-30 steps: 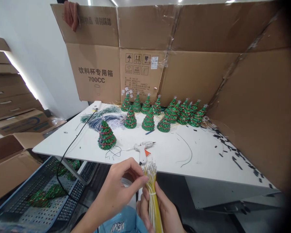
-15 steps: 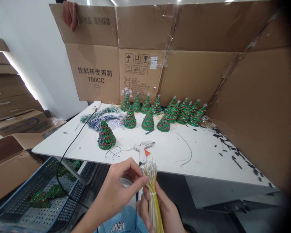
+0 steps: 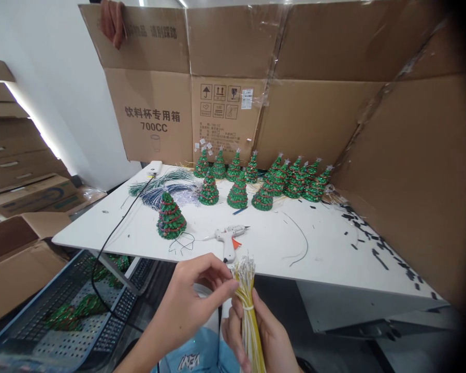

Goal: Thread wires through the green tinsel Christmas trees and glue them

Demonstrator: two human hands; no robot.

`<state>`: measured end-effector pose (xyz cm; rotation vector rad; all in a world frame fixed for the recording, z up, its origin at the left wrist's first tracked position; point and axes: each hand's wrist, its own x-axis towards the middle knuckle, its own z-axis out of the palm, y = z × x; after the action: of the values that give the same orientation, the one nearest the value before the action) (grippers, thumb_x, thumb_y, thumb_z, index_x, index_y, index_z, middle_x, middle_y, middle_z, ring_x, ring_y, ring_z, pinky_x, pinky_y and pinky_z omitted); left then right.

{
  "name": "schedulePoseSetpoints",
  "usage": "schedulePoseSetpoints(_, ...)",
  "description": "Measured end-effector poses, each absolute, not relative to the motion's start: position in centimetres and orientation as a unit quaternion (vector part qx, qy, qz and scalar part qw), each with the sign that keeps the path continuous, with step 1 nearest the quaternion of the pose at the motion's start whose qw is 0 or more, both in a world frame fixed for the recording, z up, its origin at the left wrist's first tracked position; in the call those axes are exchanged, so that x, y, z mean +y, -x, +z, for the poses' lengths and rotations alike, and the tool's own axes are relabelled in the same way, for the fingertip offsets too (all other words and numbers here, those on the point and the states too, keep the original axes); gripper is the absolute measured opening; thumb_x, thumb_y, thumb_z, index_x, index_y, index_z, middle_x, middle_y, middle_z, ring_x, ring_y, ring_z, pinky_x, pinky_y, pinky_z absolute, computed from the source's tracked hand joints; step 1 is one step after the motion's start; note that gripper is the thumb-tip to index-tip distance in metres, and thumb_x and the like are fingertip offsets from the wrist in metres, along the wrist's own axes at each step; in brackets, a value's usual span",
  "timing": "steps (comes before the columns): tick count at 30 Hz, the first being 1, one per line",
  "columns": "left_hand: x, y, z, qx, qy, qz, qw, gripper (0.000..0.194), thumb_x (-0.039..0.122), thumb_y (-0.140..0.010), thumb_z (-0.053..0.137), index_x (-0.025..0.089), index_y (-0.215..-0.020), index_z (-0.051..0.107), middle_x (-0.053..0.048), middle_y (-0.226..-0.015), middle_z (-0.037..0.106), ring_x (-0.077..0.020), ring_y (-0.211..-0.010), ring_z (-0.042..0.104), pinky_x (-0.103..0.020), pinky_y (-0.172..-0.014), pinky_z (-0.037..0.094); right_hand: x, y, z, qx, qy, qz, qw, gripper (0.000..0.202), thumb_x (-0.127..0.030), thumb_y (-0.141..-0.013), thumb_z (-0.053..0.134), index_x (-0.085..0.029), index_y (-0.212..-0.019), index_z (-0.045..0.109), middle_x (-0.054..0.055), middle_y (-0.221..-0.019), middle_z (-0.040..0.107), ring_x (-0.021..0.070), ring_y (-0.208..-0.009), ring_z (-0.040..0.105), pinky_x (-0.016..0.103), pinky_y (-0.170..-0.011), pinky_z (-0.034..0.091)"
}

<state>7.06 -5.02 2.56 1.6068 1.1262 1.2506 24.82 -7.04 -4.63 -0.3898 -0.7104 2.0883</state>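
Observation:
A bundle of yellow and white wires (image 3: pixel 251 326), tied by a pale band, stands upright before me with silvery tips at its top. My right hand (image 3: pixel 270 331) is wrapped round its lower part. At the top left of the bundle, the thumb and fingers of my left hand (image 3: pixel 196 295) pinch at the wires; what exactly lies between the fingertips is too small to make out. Just beyond, on the white table (image 3: pixel 334 248), lies a white glue gun (image 3: pixel 227 238) with an orange part. One green tree ornament (image 3: pixel 171 217) stands left of it, by a thin bent wire (image 3: pixel 182 242).
Several green trees (image 3: pixel 236 191) stand along the table's back. Blue and green wire bundles (image 3: pixel 161 194) lie at the left, black scraps (image 3: pixel 384 254) at the right. A black cable (image 3: pixel 118 225) crosses the left edge. Cardboard (image 3: pixel 314 119) walls the back; a blue crate (image 3: pixel 112 316) stands below left.
The wire bundle and my right hand have shifted slightly to the right. My left hand stays at the bundle's top, with its fingers still pinched.

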Motion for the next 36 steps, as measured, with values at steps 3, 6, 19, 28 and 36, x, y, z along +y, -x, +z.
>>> schedulePoseSetpoints(3, -4.91, -7.05, 2.3, 0.451, -0.62, 0.494, 0.411, 0.022, 0.038, -0.105, 0.076, 0.02, -0.092, 0.077, -0.003, -0.084, 0.078, -0.0156, -0.077, 0.074, -0.025, -0.075, 0.06, -7.09, -24.77, -4.51, -0.284, 0.155, 0.84, 0.436, 0.055, -0.066, -0.116, 0.038, -0.023, -0.091, 0.062, 0.0, -0.051, 0.062, 0.0117, -0.041, 0.032, 0.025, -0.049, 0.023)
schedulePoseSetpoints(6, -4.84, -7.09, 2.09, 0.454, -0.623, 0.489, 0.408, 0.022, 0.038, -0.106, 0.075, 0.02, -0.093, 0.077, -0.002, -0.085, 0.077, -0.0153, -0.079, 0.073, -0.024, -0.075, 0.06, -7.11, -24.79, -4.23, -0.28, 0.155, 0.841, 0.437, 0.054, -0.066, -0.116, 0.039, -0.023, -0.092, 0.062, 0.0, -0.052, 0.063, 0.0118, -0.041, 0.032, 0.025, -0.049, 0.023)
schedulePoseSetpoints(19, -5.07, -7.1, 2.55, 0.436, -0.648, 0.498, 0.376, 0.015, 0.032, -0.104, 0.077, 0.022, -0.096, 0.083, -0.004, -0.087, 0.082, -0.0171, -0.079, 0.076, -0.026, -0.076, 0.06, -6.88, -24.87, -4.57, -0.288, 0.155, 0.84, 0.432, 0.056, -0.068, -0.115, 0.038, -0.023, -0.09, 0.061, 0.0, -0.051, 0.063, 0.0116, -0.041, 0.034, 0.024, -0.049, 0.025)
schedulePoseSetpoints(28, -5.21, -7.44, 2.73, 0.425, -0.673, 0.497, 0.346, 0.006, 0.017, -0.1, 0.073, 0.021, -0.097, 0.076, 0.0, -0.085, 0.075, -0.0134, -0.075, 0.069, -0.023, -0.073, 0.056, -7.25, -24.72, -4.77, -0.293, 0.155, 0.839, 0.431, 0.057, -0.066, -0.116, 0.036, -0.023, -0.091, 0.061, -0.001, -0.05, 0.062, 0.0115, -0.041, 0.033, 0.024, -0.048, 0.024)
schedulePoseSetpoints(36, -5.25, -7.38, 2.92, 0.406, -0.696, 0.499, 0.32, 0.012, 0.016, -0.103, 0.072, 0.023, -0.103, 0.081, -0.001, -0.086, 0.077, -0.0142, -0.078, 0.071, -0.025, -0.076, 0.056, -7.0, -24.63, -4.62, -0.294, 0.156, 0.833, 0.441, 0.057, -0.064, -0.117, 0.033, -0.023, -0.09, 0.061, 0.0, -0.049, 0.062, 0.0121, -0.041, 0.034, 0.024, -0.049, 0.024)
